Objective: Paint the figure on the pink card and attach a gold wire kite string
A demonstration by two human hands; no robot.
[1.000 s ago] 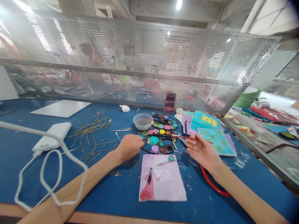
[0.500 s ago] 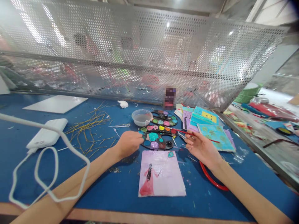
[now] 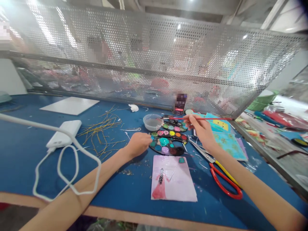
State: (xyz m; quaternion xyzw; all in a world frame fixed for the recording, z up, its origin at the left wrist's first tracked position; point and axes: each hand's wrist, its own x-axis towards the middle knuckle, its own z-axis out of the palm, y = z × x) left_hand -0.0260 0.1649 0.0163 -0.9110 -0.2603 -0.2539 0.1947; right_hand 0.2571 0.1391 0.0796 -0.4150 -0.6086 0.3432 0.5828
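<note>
Paintbrush (image 3: 214,118) gripped in right hand (image 3: 201,130) above paint palettes

A lilac paper sheet (image 3: 173,179) bearing a painted red gown was laid at lower centre, and red-handled scissors (image 3: 226,183) lay to its right, with a yellow strip (image 3: 227,171) alongside them. A white cable (image 3: 68,163) was looped at lower left. The left hand (image 3: 138,144) was placed at centre, its fingertips pinched together at the edge of a black paint palette (image 3: 166,148); whether anything was held there could not be told. The thin red brush was clamped between the right thumb and fingers, held level, with its tip just beside a clear plastic bowl (image 3: 152,122) of cloudy water. A second palette (image 3: 174,128) was set behind the first. Golden straw strips (image 3: 102,128) and a white power bank (image 3: 63,134) were scattered at left, and painted teal cards (image 3: 228,144) were stacked at right on the blue table (image 3: 21,134). A perforated metal screen (image 3: 154,54) rose beyond.
</note>
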